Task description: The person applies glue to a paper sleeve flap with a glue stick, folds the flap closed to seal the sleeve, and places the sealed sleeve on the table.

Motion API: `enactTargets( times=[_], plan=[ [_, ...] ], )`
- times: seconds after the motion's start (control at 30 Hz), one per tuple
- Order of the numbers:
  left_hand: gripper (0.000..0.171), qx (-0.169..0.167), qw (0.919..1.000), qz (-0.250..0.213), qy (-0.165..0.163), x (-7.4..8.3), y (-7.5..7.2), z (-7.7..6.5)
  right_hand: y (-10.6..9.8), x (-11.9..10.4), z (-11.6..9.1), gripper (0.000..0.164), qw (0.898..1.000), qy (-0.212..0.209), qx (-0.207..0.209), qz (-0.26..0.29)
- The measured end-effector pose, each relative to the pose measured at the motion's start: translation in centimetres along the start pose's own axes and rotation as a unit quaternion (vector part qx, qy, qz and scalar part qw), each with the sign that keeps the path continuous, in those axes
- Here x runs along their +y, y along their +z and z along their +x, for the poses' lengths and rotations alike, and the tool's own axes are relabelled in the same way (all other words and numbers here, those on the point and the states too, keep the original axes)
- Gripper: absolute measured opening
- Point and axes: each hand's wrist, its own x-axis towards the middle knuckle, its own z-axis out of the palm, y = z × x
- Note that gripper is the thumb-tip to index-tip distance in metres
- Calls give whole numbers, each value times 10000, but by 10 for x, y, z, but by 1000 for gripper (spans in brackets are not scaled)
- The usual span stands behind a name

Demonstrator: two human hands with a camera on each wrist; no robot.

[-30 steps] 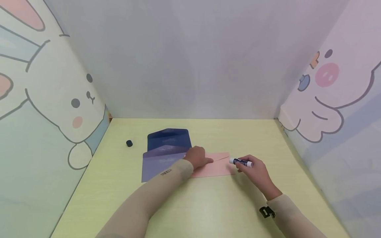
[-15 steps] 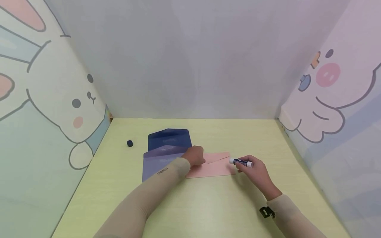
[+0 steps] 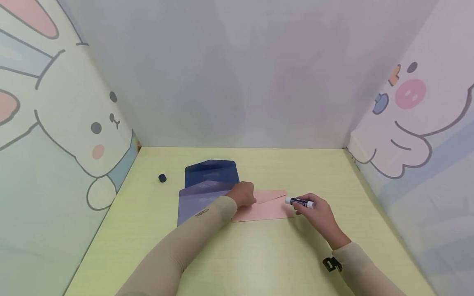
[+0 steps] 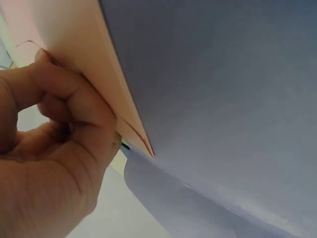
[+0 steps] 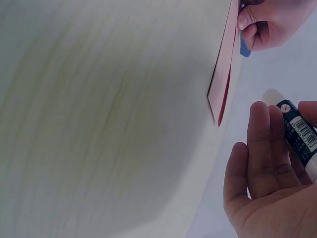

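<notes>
A pink envelope (image 3: pixel 272 209) lies on the table with its flap along the far side. My left hand (image 3: pixel 241 194) has its fingers curled at the flap's edge and seems to pinch it; in the left wrist view, the left hand (image 4: pixel 54 144) partly hides that edge. My right hand (image 3: pixel 316 209) holds a glue stick (image 3: pixel 300 202) between thumb and fingers, above the envelope's right end. White ends and a dark label mark the glue stick. In the right wrist view its barcode shows, and the other fingers (image 5: pixel 262 148) are extended.
A purple envelope (image 3: pixel 198 201) lies left of the pink one, partly under my left forearm. Behind it is a navy envelope (image 3: pixel 211 172), flap up. A small dark cap (image 3: pixel 162 178) rests farther left on the yellow table (image 3: pixel 255 263). Walls enclose three sides.
My left index finger, stretched along the flap a second ago, is now drawn in, and the left hand has shifted slightly left. The right hand with the glue stick has stayed in place.
</notes>
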Motion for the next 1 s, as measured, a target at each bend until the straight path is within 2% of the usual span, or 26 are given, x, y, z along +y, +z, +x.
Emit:
enactTargets(
  times=[0.07,0.27,0.5,0.67,0.77,0.9,1.0],
  plan=[
    [15,15,9999,-111,-33,0,0,-1,0,-1,0,46,10000,-5,5,0],
    [42,73,9998,-189,-63,2,2,-3,0,-3,-2,45,10000,-32,14,-42],
    [37,120,9999,-75,-90,2,5,2,1,-3,0,46,10000,-6,19,-38],
    [35,264,9989,378,-22,1,4,5,-2,-6,-3,45,10000,4,47,-36],
    [30,202,9991,350,122,6,-4,3,-6,-8,-6,45,9999,-72,124,-8],
    [25,-26,9994,34,340,19,-23,-2,-11,-12,-10,42,9993,-220,316,0],
    [26,-40,9993,28,364,28,-33,2,-13,-15,-12,42,9991,-249,328,65]
  ],
)
